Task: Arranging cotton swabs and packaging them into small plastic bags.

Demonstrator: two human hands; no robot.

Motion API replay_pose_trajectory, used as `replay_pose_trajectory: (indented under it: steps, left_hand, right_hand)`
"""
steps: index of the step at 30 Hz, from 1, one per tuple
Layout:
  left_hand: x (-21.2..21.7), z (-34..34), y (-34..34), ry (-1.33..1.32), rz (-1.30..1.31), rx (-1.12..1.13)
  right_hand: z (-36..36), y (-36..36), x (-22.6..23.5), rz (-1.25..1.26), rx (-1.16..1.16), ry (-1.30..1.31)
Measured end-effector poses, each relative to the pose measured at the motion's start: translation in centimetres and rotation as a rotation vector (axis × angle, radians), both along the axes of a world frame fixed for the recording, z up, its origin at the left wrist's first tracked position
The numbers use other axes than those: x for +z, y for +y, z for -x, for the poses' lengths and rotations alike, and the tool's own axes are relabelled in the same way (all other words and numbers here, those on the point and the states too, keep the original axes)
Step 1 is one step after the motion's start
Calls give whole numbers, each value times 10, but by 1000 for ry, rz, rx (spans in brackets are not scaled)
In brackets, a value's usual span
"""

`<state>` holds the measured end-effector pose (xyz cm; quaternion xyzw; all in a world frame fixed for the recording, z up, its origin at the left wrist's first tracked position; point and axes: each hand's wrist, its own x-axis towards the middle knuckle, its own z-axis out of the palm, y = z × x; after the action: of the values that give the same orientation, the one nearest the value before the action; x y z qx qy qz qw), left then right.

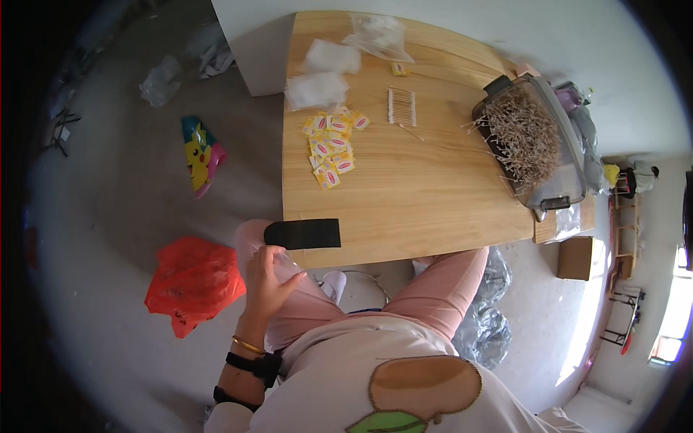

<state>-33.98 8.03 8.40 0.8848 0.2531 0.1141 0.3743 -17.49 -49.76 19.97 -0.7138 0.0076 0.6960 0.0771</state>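
Near the table's front left corner, my left hand (268, 283) is closed with thumb and fingers around a clear plastic piece (286, 267), probably a small bag; its exact kind is hard to make out. Just beyond the fingers, a black strip (303, 234) lies across the table's edge. My right hand is out of view. On the wooden table (426, 195) lie a pile of small yellow-and-white cards (332, 148), a neat row of cotton swabs (401, 107) with one loose swab (412, 132) beside it, and a single yellow card (399, 69) behind.
Stacks of clear plastic bags (317, 91) lie at the far left of the table, a crumpled bag (379, 36) behind. A grey bin (574, 166) heaped with cotton swabs (523, 137) stands at right. A red plastic bag (193, 281) hangs or sits left; a cardboard box (575, 258) stands right.
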Motion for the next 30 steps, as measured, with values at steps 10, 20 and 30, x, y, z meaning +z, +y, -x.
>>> replay_pose_trajectory:
  steps: [10,20,30]
  left_hand:
    - [5,5,2,-3,-77,-5]
    - [-15,27,62,71,-316,52]
    - [-29,17,95,337,-499,-139]
  right_hand:
    - [3,-1,-40,-69,56,-26]
    - [2,-7,-87,-174,110,-105]
    - [-78,-2,-165,-349,-253,-870]
